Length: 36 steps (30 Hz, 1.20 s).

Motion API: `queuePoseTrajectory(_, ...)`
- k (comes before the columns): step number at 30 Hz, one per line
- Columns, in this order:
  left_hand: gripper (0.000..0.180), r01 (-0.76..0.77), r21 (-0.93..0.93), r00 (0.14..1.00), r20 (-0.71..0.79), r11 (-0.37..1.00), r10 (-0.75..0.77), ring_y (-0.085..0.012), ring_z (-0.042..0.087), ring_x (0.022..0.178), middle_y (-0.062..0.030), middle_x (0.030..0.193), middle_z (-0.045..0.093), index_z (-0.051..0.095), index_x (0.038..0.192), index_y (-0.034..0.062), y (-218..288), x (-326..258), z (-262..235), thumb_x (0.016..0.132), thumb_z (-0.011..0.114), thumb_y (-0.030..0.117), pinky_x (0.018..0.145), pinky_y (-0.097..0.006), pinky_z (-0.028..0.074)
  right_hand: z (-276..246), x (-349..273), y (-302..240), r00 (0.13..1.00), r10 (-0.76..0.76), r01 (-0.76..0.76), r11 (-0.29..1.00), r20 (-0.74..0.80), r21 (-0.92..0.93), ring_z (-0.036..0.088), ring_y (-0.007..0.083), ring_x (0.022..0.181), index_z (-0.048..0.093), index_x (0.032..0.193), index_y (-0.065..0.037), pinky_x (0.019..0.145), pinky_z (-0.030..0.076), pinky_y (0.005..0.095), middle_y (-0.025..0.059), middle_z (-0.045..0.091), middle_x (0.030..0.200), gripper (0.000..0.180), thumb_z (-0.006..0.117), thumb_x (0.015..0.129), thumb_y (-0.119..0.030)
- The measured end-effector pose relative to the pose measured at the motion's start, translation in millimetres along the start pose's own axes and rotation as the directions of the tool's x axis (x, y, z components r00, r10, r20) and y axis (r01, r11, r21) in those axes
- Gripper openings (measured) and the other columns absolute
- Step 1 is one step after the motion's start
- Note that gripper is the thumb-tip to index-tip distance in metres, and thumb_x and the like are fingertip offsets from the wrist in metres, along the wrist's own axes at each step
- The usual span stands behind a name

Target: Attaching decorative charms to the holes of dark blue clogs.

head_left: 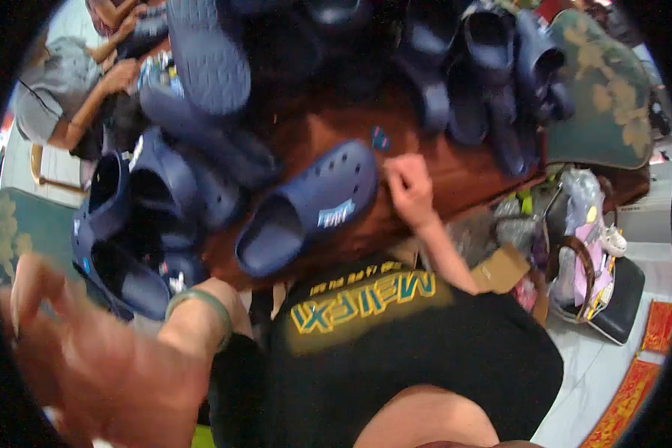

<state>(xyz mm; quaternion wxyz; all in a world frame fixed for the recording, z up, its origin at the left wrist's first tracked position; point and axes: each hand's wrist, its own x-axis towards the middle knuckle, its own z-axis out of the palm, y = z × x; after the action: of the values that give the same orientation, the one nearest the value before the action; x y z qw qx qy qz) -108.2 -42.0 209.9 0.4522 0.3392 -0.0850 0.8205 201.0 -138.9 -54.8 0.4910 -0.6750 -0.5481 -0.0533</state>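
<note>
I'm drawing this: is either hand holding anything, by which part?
Can't tell: the right hand is curled beside the clog, and the left hand is blurred.

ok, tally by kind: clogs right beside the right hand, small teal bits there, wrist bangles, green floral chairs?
Rounded navy clog with pale badge, beside right hand: 1
Small teal piece: 1
Green ring-shaped bangle: 1
Green floral-patterned chairs, partly visible: 2
Total: 5

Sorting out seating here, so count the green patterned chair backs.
2: a chair back at the left edge, partly behind the left hand, and another upper right, right of the blue shoes. More may be hidden.
</note>
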Motion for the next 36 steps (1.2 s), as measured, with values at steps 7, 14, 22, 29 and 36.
queuePoseTrajectory(7, 0.011, 0.326, 0.784, 0.497, 0.333, 0.528, -0.801, -0.0270, 0.058, 0.066, -0.0120, 0.066, 0.057, 0.058, 0.066, -0.0020, -42, -67, -74, 0.076, 0.061, 0.001, 0.059, -0.033, 0.043, 4, -1, 14, 0.980, 0.196, -0.194, 0.978, -0.016, 0.074, 0.059, 0.0250, 0.092, 0.068, 0.097, -0.004, 0.081, 0.047, 0.0321, 0.0087, 0.065, 0.094, 0.014, 0.066, 0.083, -0.002)
queuePoseTrajectory(14, 0.015, 0.188, 0.982, 0.202, -0.068, -0.029, -0.977, -0.0229, 0.061, 0.073, -0.0131, 0.082, 0.063, 0.062, 0.091, -0.0018, -48, -130, -120, 0.087, 0.066, 0.012, 0.068, -0.032, 0.047, 17, 25, 27, 0.997, 0.032, -0.020, 0.987, 0.073, -0.161, 0.057, 0.0280, 0.092, 0.068, 0.104, -0.007, 0.081, 0.047, 0.0355, 0.0094, 0.063, 0.099, 0.023, 0.067, 0.081, -0.007)
queuePoseTrajectory(22, 0.031, 0.795, 0.602, 0.188, -0.127, 0.075, -0.974, -0.0122, 0.054, 0.104, -0.0051, 0.115, 0.061, 0.055, 0.122, -0.0038, -87, -165, -126, 0.095, 0.054, 0.012, 0.094, -0.027, 0.041, 15, 37, 25, 0.999, 0.036, -0.033, 0.992, 0.021, -0.124, 0.059, 0.0275, 0.098, 0.068, 0.104, -0.005, 0.086, 0.047, 0.0349, 0.0114, 0.064, 0.102, 0.020, 0.065, 0.084, -0.005)
queuePoseTrajectory(29, 0.033, 0.696, 0.718, 0.064, -0.034, 0.021, -0.997, -0.0121, 0.053, 0.106, -0.0059, 0.116, 0.060, 0.054, 0.124, -0.0037, -83, -170, -132, 0.095, 0.051, 0.011, 0.095, -0.028, 0.042, 16, 63, -44, 0.924, -0.166, 0.116, 0.980, 0.345, 0.162, 0.058, 0.0238, 0.099, 0.070, 0.098, -0.010, 0.094, 0.040, 0.0377, 0.0052, 0.066, 0.097, 0.018, 0.070, 0.080, -0.009)
queuePoseTrajectory(36, 0.032, 0.717, 0.697, 0.036, -0.064, -0.019, -0.997, -0.0108, 0.054, 0.102, -0.0048, 0.113, 0.061, 0.054, 0.123, -0.0034, -82, -170, -131, 0.096, 0.053, 0.014, 0.092, -0.028, 0.043, 24, 49, -48, 0.870, -0.338, 0.321, 0.941, 0.358, 0.106, 0.056, 0.0221, 0.098, 0.070, 0.094, -0.011, 0.092, 0.039, 0.0393, 0.0012, 0.066, 0.097, 0.021, 0.075, 0.074, -0.014)
